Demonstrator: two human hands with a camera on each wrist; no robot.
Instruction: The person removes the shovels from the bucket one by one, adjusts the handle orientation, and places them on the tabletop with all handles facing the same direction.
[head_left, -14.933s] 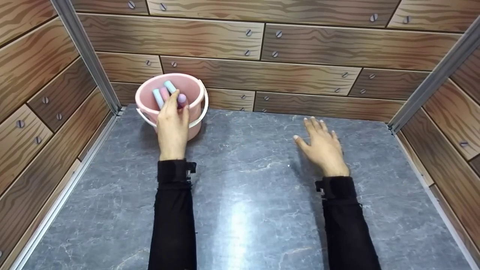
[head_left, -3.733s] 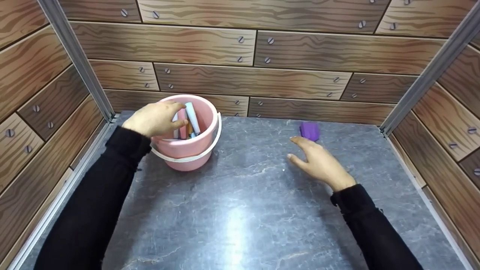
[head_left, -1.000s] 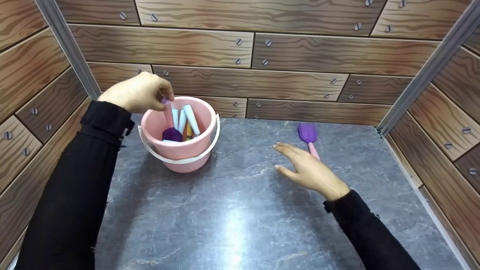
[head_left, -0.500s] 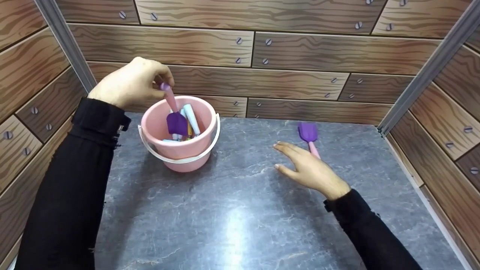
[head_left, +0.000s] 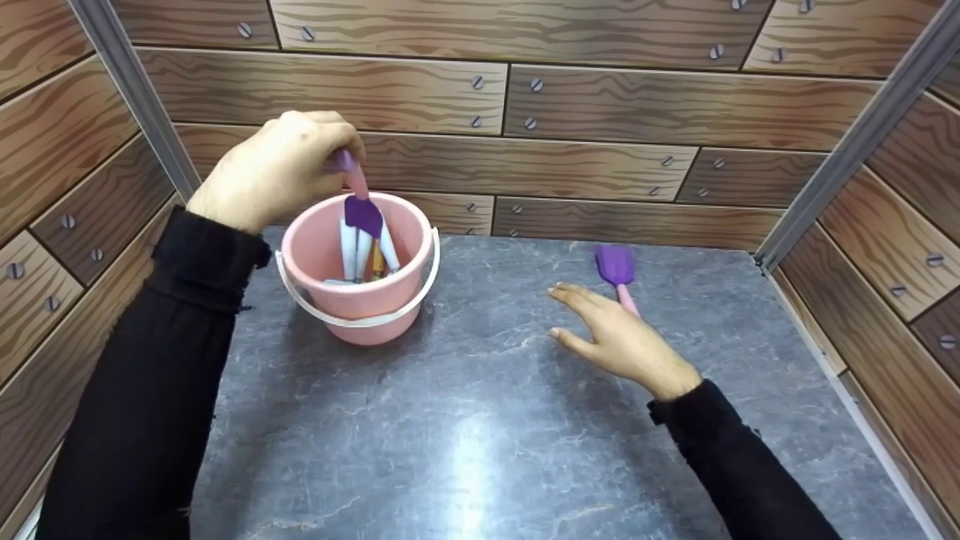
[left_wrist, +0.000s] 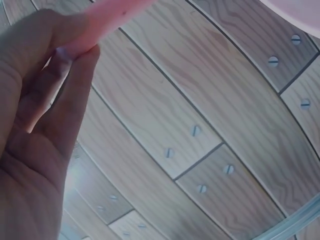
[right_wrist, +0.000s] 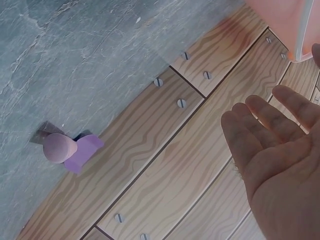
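Shovel (head_left: 364, 216) in the pinch of the left hand (head_left: 279, 171), over a pink bucket (head_left: 360, 303) — right hand (head_left: 621, 337) wide.

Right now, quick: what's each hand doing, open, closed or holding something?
Left hand: closed, holding a purple shovel by its pink handle.
Right hand: open, holding nothing.

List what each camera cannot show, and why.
- Head: bottom inside the bucket, hidden by its front wall.
- Head: handle end of the lying shovel, behind the right hand.
- Left wrist: blade of the held shovel, beyond the top edge.
- Right wrist: much of the bucket, beyond edges.
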